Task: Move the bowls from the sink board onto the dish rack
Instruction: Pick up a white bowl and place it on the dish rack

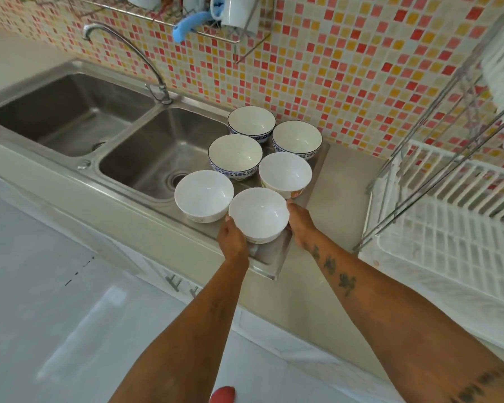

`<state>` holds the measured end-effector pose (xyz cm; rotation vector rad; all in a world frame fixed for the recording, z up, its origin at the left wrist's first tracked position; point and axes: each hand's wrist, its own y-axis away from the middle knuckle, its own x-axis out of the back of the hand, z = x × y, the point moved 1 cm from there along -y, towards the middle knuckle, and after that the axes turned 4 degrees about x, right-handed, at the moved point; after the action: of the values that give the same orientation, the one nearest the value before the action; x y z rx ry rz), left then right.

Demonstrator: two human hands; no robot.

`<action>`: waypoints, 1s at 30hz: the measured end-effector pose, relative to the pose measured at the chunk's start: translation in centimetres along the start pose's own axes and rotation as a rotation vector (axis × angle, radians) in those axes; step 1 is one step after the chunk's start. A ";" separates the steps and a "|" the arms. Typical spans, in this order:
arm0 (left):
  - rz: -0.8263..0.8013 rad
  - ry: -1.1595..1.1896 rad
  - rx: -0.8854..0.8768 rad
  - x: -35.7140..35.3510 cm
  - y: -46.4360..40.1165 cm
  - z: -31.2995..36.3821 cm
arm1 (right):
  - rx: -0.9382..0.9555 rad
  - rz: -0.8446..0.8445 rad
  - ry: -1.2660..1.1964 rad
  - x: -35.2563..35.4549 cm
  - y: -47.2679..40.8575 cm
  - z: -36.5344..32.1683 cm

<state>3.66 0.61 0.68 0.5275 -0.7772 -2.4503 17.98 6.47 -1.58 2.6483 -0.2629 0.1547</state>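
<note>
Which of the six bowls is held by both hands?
The nearest plain white bowl, at the board's front edge; the left hand and right hand cup it.

Legible text, labels, brands, numbers, signs: none. Dark tattoo marks on the right forearm (336, 273), running back from the wrist behind the grip, cannot be read as characters. Bowls carry pattern only.

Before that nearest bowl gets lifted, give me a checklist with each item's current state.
1. Left hand on the nearest bowl: ok, against its left side.
2. Right hand on it: ok, against its right side.
3. Grip firm enough: cannot tell.
4. Bowl empty: ok, its inside shows bare white.
5. Neighbouring bowls clear: not ok, the left white bowl sits very close.
6. Dish rack has space: ok, its visible slots are free.
</note>
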 end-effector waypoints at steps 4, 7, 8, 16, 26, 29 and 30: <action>0.006 -0.014 0.015 0.0 0.0 0.2 | 0.002 0.008 -0.001 -0.2 0.4 -0.2; 0.004 -0.003 0.030 0.1 0.1 0.3 | 0.013 0.025 0.004 -0.2 1.0 -0.6; 0.002 -0.002 0.030 0.1 0.3 0.4 | 0.022 0.033 0.002 -0.2 1.4 -0.8; -0.125 0.092 -0.074 -1.5 3.6 3.7 | 0.108 0.055 -0.081 1.4 5.1 -7.3; -0.524 0.306 -0.133 -7.2 13.0 16.3 | 0.636 0.200 -0.012 6.4 14.6 -23.0; -0.781 0.343 -0.142 -9.1 16.6 19.7 | 0.779 0.249 -0.010 8.0 18.5 -27.1; -0.865 0.327 -0.145 -9.6 17.9 20.7 | 0.812 0.258 -0.014 8.6 19.6 -28.1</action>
<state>7.26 2.09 29.41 1.3903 -0.2380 -3.0057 20.40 1.18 33.28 3.4032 -0.6639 0.3961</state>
